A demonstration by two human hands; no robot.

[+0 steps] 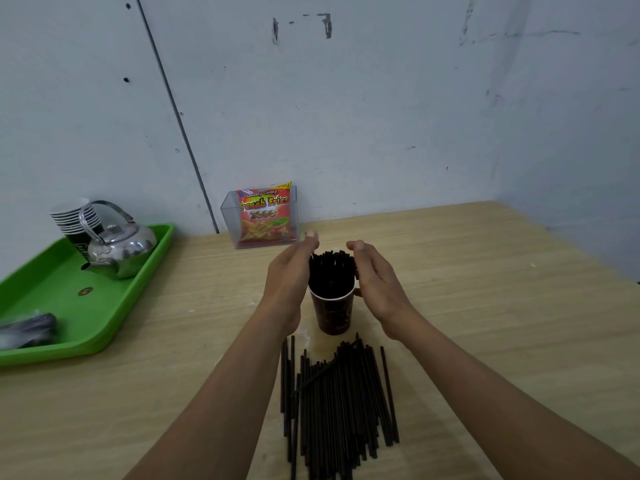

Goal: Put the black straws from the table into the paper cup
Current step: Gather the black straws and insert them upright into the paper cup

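A dark brown paper cup [333, 315] stands upright in the middle of the wooden table, with a bunch of black straws [330, 273] sticking up out of it. My left hand [290, 275] is at the left of that bunch and my right hand [374, 277] at the right, both with fingers straight and palms facing the straws. Whether the palms touch the straws I cannot tell. On the table in front of the cup lies a loose pile of several black straws [337, 403], roughly parallel, pointing toward the cup.
A green tray [114, 306] at the left holds a metal kettle [119, 249], a stack of paper cups [74, 216] and a dark bundle [29, 329]. A clear box with a red snack bag [265, 216] stands by the wall behind the cup.
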